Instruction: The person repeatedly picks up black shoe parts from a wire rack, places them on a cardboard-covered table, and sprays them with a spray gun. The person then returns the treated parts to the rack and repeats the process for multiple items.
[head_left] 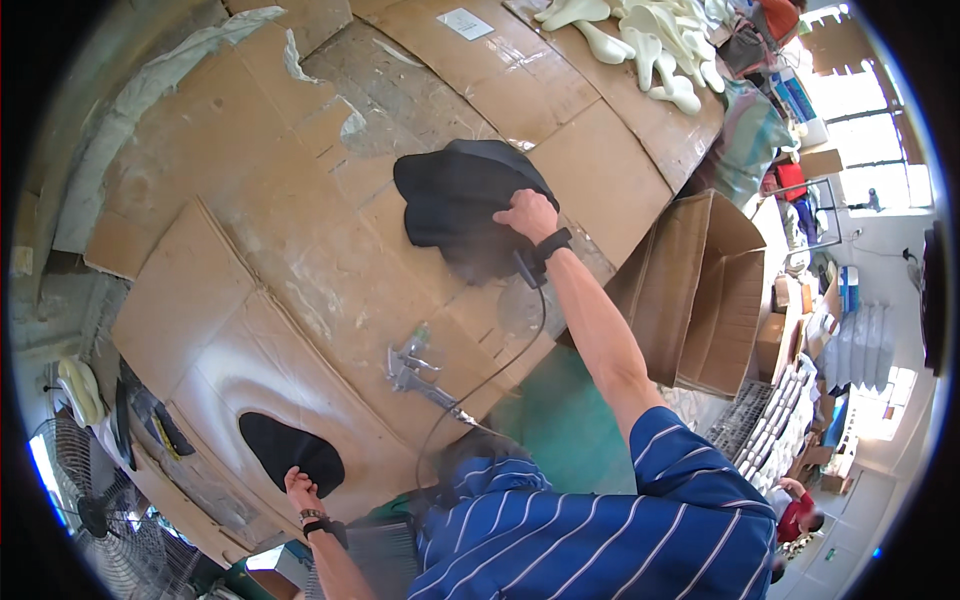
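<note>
My right hand (527,215) reaches far across the cardboard-covered table (300,250). Its fingers are closed on the near edge of a stack of black sheet pieces (455,195). A black band with a cable sits on that wrist, and the cable runs back toward my body. My left hand (300,488) is at the table's near edge, gripping the rim of a single black oval piece (285,447) that lies flat on the cardboard. A metal spray gun (410,365) lies on the table between the two hands, touched by neither.
An open cardboard box (705,290) stands right of the table. White moulded shapes (650,40) are piled at the far right end. A fan (85,480) is at lower left. People in red (795,512) work at the right.
</note>
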